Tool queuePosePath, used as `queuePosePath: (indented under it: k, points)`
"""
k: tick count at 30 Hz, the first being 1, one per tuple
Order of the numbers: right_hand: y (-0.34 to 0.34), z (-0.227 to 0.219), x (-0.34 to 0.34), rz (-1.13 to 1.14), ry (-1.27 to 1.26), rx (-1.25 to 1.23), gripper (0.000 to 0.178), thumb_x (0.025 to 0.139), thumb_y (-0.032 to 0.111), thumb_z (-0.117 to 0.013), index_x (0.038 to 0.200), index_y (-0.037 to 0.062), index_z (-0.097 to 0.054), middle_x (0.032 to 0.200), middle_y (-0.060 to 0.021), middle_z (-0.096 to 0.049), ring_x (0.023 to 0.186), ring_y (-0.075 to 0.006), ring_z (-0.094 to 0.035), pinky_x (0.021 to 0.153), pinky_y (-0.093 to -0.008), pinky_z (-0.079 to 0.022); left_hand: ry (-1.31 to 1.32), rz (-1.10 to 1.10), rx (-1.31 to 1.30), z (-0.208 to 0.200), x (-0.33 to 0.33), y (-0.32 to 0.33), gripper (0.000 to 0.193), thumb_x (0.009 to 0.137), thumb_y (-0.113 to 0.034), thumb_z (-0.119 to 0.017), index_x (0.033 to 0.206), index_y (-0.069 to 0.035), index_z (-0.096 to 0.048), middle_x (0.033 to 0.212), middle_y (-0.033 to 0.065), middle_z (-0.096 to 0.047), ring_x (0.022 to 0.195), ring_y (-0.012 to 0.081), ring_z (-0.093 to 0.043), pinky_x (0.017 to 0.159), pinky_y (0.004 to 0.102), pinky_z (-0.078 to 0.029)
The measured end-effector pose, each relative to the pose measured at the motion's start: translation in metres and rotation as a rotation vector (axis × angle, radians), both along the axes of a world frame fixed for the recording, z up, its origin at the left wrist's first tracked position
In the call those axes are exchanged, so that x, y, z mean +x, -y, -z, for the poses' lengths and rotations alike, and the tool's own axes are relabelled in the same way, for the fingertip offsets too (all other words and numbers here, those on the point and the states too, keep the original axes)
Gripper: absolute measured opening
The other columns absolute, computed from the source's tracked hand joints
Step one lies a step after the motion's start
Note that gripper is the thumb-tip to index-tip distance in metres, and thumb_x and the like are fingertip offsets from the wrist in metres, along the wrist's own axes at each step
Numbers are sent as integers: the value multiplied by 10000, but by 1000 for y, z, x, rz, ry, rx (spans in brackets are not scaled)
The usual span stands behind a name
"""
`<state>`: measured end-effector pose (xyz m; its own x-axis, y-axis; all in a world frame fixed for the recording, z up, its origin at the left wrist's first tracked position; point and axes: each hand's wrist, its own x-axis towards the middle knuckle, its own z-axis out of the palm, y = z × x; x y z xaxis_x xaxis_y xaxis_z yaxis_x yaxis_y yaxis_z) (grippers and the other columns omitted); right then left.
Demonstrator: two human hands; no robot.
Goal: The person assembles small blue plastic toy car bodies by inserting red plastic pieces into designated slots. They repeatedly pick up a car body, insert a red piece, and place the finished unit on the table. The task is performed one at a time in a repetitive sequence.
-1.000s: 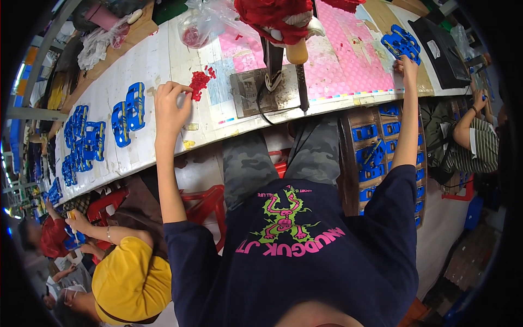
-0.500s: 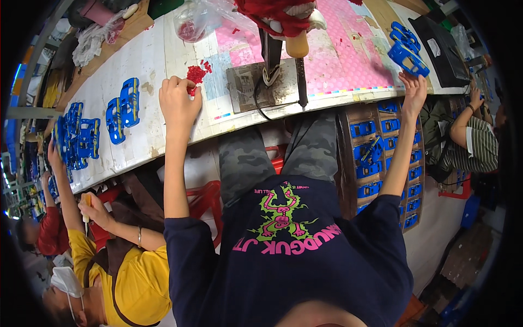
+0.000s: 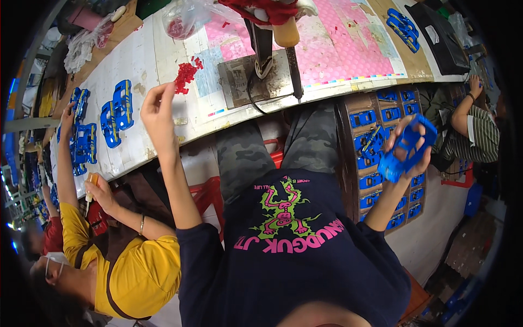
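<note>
My right hand grips a blue toy car body shell, raised off the table over the floor beside the tray. The shell's window openings show. My left hand hovers at the table's front edge, fingertips pinched together; whatever they hold, if anything, is too small to make out. Just beyond it lies a loose heap of small red pieces. Farther left on the table are two blue car shells. More blue shells rest at the far right.
A bench machine with a metal base plate and red cloth wrapping stands ahead. Right of my legs is a compartmented brown tray of blue shells. At left, a co-worker in yellow holds a small orange-topped tool. A black box sits far right.
My right hand has picked up a blue shell from the far right and drawn it back toward me. My left hand has moved back and left from the red pieces.
</note>
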<state>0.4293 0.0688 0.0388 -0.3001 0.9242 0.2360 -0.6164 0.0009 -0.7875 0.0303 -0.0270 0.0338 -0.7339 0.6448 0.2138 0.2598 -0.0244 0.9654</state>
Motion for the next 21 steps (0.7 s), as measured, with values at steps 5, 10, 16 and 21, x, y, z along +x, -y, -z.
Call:
queuePosePath:
  k: [5, 10, 16, 21]
  points:
    - [49, -18, -27, -288, 120, 14, 701, 507, 429, -783, 899, 5, -386, 752, -209, -540, 573, -233, -568, 495, -271, -482, 496, 292, 316, -36, 53, 25, 127, 802, -161, -507, 802, -40, -467, 762, 25, -415, 698, 122, -345, 671, 236, -285]
    - [65, -27, -51, -643, 324, 141, 659, 517, 246, -810, 983, -3, -417, 924, -174, -537, 816, -233, -570, 722, -302, -450, 1027, 608, 409, -56, 108, 32, 152, 767, -204, -491, 758, -85, -397, 712, 4, -291, 674, 125, -277, 630, 253, -247]
    - [74, -29, -71, -572, 479, 276, 625, 533, 225, -788, 997, 5, -432, 942, -155, -538, 808, -231, -577, 716, -285, -449, 1187, 734, 249, -58, 147, 39, 185, 739, -258, -514, 738, -118, -393, 715, -9, -307, 679, 121, -287, 644, 251, -252]
    - [74, -31, -73, -433, 558, 345, 620, 544, 235, -780, 995, 11, -418, 883, -141, -541, 752, -240, -575, 666, -294, -456, 1158, 840, 258, -43, 170, 42, 146, 774, -197, -547, 771, -59, -499, 777, 25, -410, 746, 112, -375, 699, 232, -283]
